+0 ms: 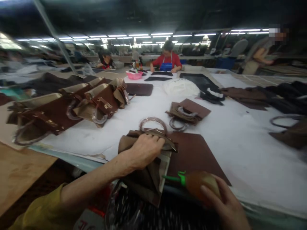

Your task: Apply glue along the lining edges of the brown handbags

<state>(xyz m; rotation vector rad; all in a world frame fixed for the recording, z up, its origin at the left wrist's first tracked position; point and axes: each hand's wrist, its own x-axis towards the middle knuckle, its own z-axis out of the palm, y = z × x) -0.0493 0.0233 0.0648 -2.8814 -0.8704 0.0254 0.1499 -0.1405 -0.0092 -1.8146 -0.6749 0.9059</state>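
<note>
A brown handbag (pixel 144 179) with a wrapped loop handle lies at the near table edge, partly over it. My left hand (pixel 146 150) is closed on its upper part, fingers curled over the bag's edge. In my right hand (pixel 223 201) is an amber squeeze bottle (pixel 199 187) with a green nozzle, its tip pointing left at the bag's pale edge strip. Whether the tip touches the strip I cannot tell. Under and beside the bag lies a flat dark-brown panel (pixel 196 153).
Several brown handbags (pixel 100 102) stand in a row at left. Another bag (pixel 189 111) lies beyond my hands. A white bundle (pixel 181 88) and dark pieces (pixel 249 95) rest on the white-covered table (pixel 251 140). Across it a co-worker (pixel 168 60) in a blue apron handles dark pieces.
</note>
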